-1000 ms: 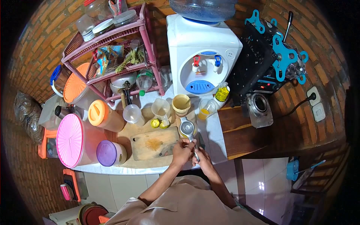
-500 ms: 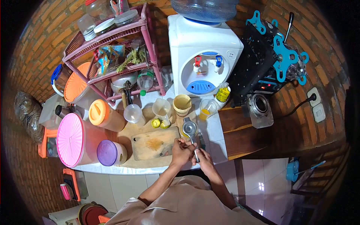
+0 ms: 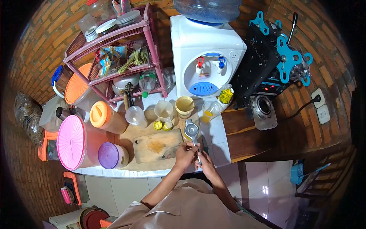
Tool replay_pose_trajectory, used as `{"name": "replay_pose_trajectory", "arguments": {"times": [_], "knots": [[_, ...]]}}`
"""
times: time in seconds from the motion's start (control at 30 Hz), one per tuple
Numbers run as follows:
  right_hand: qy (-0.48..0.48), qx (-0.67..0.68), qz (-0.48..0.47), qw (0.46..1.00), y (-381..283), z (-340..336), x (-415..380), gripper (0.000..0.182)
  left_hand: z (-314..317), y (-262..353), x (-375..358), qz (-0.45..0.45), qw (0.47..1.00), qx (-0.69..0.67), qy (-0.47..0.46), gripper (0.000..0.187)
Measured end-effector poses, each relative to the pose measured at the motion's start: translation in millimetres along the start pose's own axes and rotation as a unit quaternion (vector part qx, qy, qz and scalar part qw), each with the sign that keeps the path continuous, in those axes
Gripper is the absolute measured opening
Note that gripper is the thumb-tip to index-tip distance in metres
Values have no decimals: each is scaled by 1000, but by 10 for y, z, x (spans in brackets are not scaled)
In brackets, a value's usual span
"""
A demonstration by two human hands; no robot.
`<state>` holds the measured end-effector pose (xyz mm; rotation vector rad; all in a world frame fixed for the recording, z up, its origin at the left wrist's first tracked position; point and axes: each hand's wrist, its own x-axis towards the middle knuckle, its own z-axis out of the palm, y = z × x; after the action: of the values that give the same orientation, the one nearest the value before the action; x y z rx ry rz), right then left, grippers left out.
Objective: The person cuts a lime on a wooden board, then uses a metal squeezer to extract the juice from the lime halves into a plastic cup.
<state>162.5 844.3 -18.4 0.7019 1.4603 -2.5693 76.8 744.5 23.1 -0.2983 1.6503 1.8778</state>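
Observation:
A metal citrus squeezer (image 3: 191,130) is held by its handles at the counter's front edge, its round cup pointing away from me. My left hand (image 3: 185,154) is closed around the upper part of the handles, to the right of the wooden cutting board (image 3: 156,148). Lower down, my right hand (image 3: 206,163) is wrapped round the handle ends. A vessel under the squeezer's cup is mostly hidden. Behind it stand a cream tub (image 3: 185,107) and a clear cup (image 3: 209,111) with orange-yellow liquid. Yellow-green citrus pieces (image 3: 158,125) lie beyond the board.
A clear measuring jug (image 3: 164,110) and a plastic cup (image 3: 135,116) stand behind the board. Lidded canisters, one pink (image 3: 71,142) and one purple (image 3: 109,155), line the left. At the back are a pink rack (image 3: 148,26), a water dispenser (image 3: 206,42) and a black machine (image 3: 256,65).
The squeezer's cup has shifted very slightly to the left. Both hands keep their hold on the handles, with only small finger movement.

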Motion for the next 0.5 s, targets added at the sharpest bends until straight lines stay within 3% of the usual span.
{"name": "replay_pose_trajectory", "arguments": {"times": [0.17,0.23,0.33,0.4,0.5], "knots": [[-14,23,46,999,-56,-32,-17,31,-27,-107,42,50,999,-15,-15,27],[-6,-45,21,999,-68,-16,-19,32,-28,-85,23,53,999,-8,-9,28],[4,-15,-5,1000,18,-23,15,33,-48,-176,69,50,999,9,11,32],[6,-23,-12,1000,67,-20,33,31,-35,-240,106,110,991,-70,10,39],[6,-61,-36,997,94,-9,34,28,-23,-209,121,126,990,-56,13,45]]}}
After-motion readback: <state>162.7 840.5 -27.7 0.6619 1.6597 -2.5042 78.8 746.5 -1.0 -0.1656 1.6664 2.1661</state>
